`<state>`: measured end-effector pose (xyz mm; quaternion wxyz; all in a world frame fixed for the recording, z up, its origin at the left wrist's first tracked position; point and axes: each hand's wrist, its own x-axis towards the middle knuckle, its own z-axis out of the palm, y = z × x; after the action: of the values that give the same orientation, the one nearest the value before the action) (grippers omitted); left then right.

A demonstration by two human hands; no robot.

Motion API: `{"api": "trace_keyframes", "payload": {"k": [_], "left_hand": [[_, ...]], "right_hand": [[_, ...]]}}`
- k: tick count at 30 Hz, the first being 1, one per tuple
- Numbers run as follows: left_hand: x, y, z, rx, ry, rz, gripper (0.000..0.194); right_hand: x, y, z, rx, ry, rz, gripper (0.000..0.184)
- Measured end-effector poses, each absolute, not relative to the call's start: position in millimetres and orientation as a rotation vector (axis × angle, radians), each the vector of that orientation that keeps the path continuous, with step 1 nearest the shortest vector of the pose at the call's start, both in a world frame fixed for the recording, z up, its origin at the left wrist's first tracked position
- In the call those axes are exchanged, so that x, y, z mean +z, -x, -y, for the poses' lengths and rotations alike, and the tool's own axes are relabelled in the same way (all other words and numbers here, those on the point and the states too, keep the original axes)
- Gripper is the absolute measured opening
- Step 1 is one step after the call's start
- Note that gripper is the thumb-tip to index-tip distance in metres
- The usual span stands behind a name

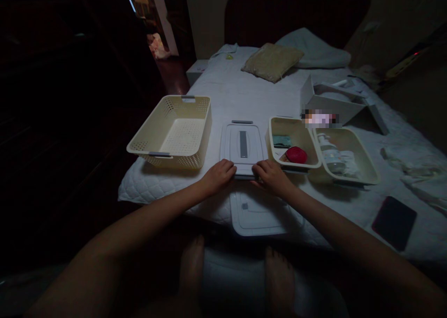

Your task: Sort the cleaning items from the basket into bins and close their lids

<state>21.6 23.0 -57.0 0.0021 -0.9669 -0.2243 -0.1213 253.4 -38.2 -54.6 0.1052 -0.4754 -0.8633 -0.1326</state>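
A small white lidded box (253, 162) with a grey handle strip on its lid sits at the middle of the bed, near the front edge. My left hand (220, 176) is closed on its near left corner. On the near right corner, my right hand (270, 176) is closed the same way, its thumb partly hidden below the rim. A larger white lid (263, 220) lies just nearer to me, partly beneath my right forearm. Right of the box stands a cream bin (272, 157) holding a red rounded object (296, 155) and a green folded item (281, 141).
A cream perforated basket (204, 152) stands left. Another cream bin (366, 169) at right holds a pump bottle (330, 155). Behind it are an open white box (335, 106) and a blurred-out patch. A dark flat tablet-like object (395, 222) lies right; a cushion (274, 61) lies farther back.
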Motion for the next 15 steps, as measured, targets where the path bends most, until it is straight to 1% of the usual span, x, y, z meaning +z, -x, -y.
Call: {"api": "trace_keyframes", "payload": {"k": [8, 15], "left_hand": [[-38, -24, -28, -0.373, 3.169, 0.727, 0.021], [-40, -22, -29, -0.489, 3.234, 0.693, 0.022]], "right_hand": [[-44, -253, 33, -0.256, 1.369, 2.616, 0.030], [-41, -247, 32, -0.301, 1.361, 2.647, 0.032]]}}
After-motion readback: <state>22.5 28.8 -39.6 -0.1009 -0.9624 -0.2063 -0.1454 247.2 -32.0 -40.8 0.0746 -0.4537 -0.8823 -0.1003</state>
